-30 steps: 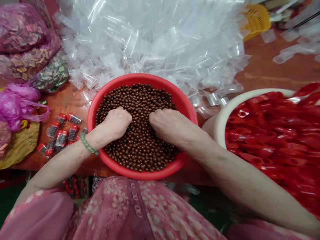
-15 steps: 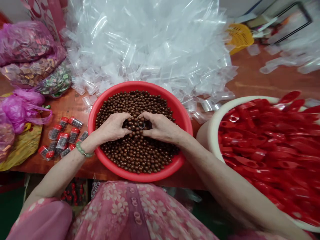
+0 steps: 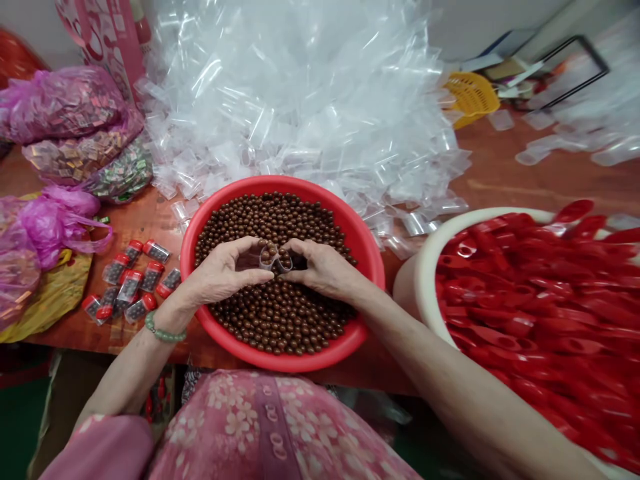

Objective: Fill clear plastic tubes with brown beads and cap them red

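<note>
A red basin point(image 3: 367, 250) full of small shiny brown balls point(image 3: 280, 327) stands in front of me. Over the balls, my left hand point(image 3: 227, 272) pinches a small clear plastic tube point(image 3: 266, 260) between thumb and fingers. My right hand point(image 3: 323, 270) grips a second clear tube point(image 3: 285, 262) close beside it. Brown balls show at the mouths of both tubes. How full they are lower down I cannot tell. The two tubes are side by side, nearly touching.
Behind the basin rises a big heap of clear tubes point(image 3: 300, 107). At right stands a white tub point(image 3: 425, 280) of red plastic pieces point(image 3: 540, 320). Several filled red-capped tubes point(image 3: 130, 283) lie at left, near pink bags point(image 3: 75, 107). A yellow basket point(image 3: 473, 97) sits farther back.
Both hands have come up from among the balls, and the tubes now show with balls at their mouths. The whole view has shifted slightly.
</note>
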The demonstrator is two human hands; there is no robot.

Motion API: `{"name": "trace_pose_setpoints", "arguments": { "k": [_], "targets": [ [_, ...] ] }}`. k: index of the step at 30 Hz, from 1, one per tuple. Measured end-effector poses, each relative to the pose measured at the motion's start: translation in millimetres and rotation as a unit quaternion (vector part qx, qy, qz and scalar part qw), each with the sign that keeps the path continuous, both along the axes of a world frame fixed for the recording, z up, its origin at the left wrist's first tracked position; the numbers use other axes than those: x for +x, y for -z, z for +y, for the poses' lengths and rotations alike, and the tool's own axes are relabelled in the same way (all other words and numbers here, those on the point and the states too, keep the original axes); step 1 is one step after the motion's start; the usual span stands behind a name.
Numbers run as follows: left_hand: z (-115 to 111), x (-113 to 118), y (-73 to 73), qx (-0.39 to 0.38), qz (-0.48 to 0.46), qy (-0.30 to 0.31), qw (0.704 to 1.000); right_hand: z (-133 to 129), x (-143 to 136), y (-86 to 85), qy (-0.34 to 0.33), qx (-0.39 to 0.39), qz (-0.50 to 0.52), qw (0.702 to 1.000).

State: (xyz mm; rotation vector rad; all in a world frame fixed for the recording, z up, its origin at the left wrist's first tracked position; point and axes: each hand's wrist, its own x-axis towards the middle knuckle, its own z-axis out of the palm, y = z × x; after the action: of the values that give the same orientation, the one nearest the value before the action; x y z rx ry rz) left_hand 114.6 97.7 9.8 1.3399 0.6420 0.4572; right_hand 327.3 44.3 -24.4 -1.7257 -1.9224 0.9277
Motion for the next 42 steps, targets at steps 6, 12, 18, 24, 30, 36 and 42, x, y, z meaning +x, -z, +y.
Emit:
{"name": "trace_pose_setpoints", "arguments": {
  "k": [6, 12, 18, 24, 30, 36, 42],
  "targets": [
    [-3.4, -2.2, -2.9, -0.003, 0.016, -0.024, 1.0, 1.2, -2.4, -2.9, -0.003, -0.011, -0.011, 1.0],
    [-5.1, -3.1, -1.6, -0.036, -0.004, -0.015, 0.999, -2.8, -2.8, -6.3, -0.024, -0.015, -0.06, 0.998],
    [-12.4, -10.6, 2.4, -0.11, -0.051, 0.003, 0.993, -17.4, 2.0, -41.5, -0.042, 0.059, -0.091, 0.993],
    [-17.2, -16.2, 5.7, -0.183, -0.119, 0.026, 0.975, -10.4, -17.8, -83.4, -0.151, 0.124, 0.048, 0.98],
    [-16.7, -19.3, 7.9, -0.219, -0.141, 0.045, 0.964, 4.7, -26.9, -78.7, -0.182, 0.098, 0.057, 0.977],
    [-14.2, -20.9, 6.0, -0.272, -0.151, 0.056, 0.949, 3.0, -21.9, -73.9, -0.118, 0.05, 0.087, 0.988],
    [-15.5, -21.9, 2.5, -0.298, -0.172, 0.045, 0.938, -39.1, 11.1, -90.1, 0.008, 0.145, -0.112, 0.983]
  ]
}}
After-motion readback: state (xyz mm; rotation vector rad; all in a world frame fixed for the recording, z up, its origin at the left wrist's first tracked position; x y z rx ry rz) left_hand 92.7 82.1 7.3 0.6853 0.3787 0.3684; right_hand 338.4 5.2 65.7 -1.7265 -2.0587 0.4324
